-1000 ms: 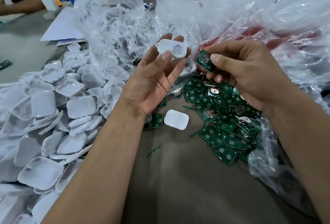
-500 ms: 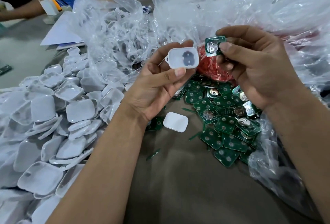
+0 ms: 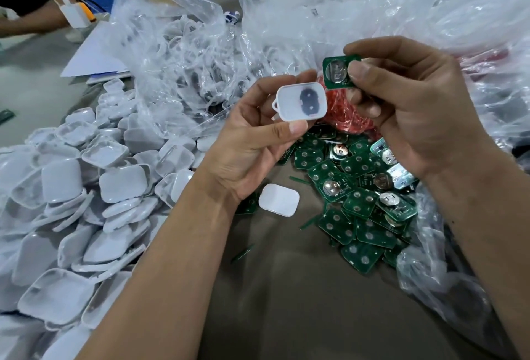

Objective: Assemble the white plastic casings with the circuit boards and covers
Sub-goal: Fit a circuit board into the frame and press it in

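Observation:
My left hand (image 3: 252,141) holds a white plastic casing (image 3: 301,101) between thumb and fingers, its hollow side facing me with a dark pad inside. My right hand (image 3: 410,107) pinches a green circuit board (image 3: 337,72) with a round metal battery clip, held just above and right of the casing, apart from it. A closed white casing (image 3: 278,199) lies on the brown table below my left hand. A heap of green circuit boards (image 3: 361,196) lies to its right. A big pile of white covers (image 3: 71,202) fills the left side.
Crumpled clear plastic bags (image 3: 186,52) holding more white parts crowd the back and right. A red bag (image 3: 348,118) lies behind the boards. Another person's arm (image 3: 31,22), a white charger (image 3: 74,15) and papers (image 3: 94,58) are at the far left. Bare brown table (image 3: 286,302) lies between my forearms.
Both hands have risen from the table. The left hand turned the casing so its hollow side faces me; the right hand lifted the board and brought it beside the casing.

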Available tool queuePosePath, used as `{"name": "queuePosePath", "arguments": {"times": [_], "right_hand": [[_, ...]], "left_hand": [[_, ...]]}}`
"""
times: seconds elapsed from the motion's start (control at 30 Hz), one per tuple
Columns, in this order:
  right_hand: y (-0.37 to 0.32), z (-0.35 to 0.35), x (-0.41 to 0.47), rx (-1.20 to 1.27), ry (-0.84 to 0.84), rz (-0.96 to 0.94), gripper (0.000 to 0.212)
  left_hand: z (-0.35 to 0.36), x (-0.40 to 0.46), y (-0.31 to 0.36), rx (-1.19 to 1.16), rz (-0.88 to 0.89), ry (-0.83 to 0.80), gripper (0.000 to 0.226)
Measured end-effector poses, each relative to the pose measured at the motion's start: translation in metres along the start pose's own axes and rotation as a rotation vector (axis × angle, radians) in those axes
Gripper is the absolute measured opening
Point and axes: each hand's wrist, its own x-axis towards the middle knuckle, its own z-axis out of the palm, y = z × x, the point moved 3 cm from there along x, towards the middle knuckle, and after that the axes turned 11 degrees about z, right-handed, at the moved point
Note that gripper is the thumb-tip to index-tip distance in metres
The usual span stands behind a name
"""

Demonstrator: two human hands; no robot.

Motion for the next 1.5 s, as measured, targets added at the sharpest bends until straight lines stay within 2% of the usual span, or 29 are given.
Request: {"name": "queuePosePath", "arguments": {"times": [0.2,0.37,0.53,0.7,0.97,1.5], "right_hand": [[0.005,0.001,0.001,0.043,0.092,0.009,0.017],[0.009,-0.003,0.002,0.162,0.144,0.053,0.016],[0.006,-0.003,0.000,0.063,0.157,0.026,0.015],[0.007,0.000,-0.001,-0.094,0.156,-0.042,0.007],[0.011,0.001,0.002,-0.241,0.162,-0.050,0.007],[0.017,-0.001,0.002,-0.326,0.136,-0.045,0.008]], "left_hand": [[0.004,0.001,-0.004,0.113,0.058,0.130,0.042],[0.004,0.001,-0.009,0.079,0.082,0.198,0.039],[0.009,0.001,-0.011,0.087,0.074,0.214,0.044],[0.008,-0.001,-0.009,0.173,0.105,0.222,0.043],[0.010,-0.002,-0.007,0.298,0.094,0.200,0.045],[0.011,-0.002,-0.008,0.361,0.074,0.192,0.042]]}}
